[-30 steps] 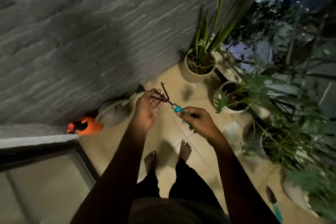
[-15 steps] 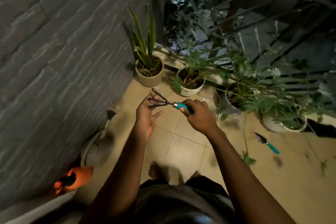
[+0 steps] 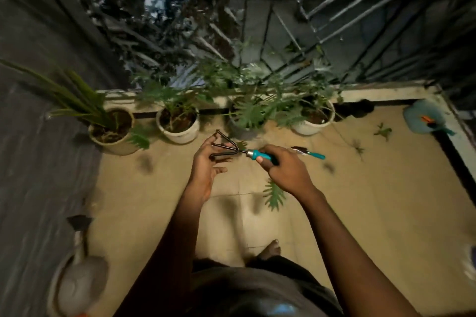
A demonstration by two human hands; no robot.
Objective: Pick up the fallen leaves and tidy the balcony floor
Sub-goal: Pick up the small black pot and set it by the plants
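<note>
- Beige tiles cover the balcony floor (image 3: pixel 386 201). A grey wall (image 3: pixel 38 162) closes it at the left of the frame, and a dark metal railing (image 3: pixel 334 33) runs across the top.
- Four pale pots with green plants stand in a row along the far edge of the floor, under the railing. The leftmost pot (image 3: pixel 113 143) carries long, sword-like leaves.
- At the centre of the frame the right hand (image 3: pixel 287 170) holds a hand rake (image 3: pixel 251 154), with the fingers curled round its teal handle. The three dark prongs point to the left.
- The left hand (image 3: pixel 207 162) is wide, with the fingers loosely spread. Its fingertips touch the prongs but do not grip them.
- One large fallen leaf (image 3: pixel 274 194) lies flat on the tiles just below the right hand, partly covered by the wrist.
- Two smaller leaves (image 3: pixel 383 132) lie at the right of the frame, well apart from both hands.
- A trowel (image 3: pixel 307 152) with a teal handle lies on the floor just to the right of the right hand.
- A pale watering can (image 3: pixel 79 285) stands at the lower left, beside the wall.
- A bluish object (image 3: pixel 422 118) sits in the far right corner of the floor. It is too blurred to tell what it is.
- One bare foot (image 3: pixel 269 249) shows low in the centre.
</note>
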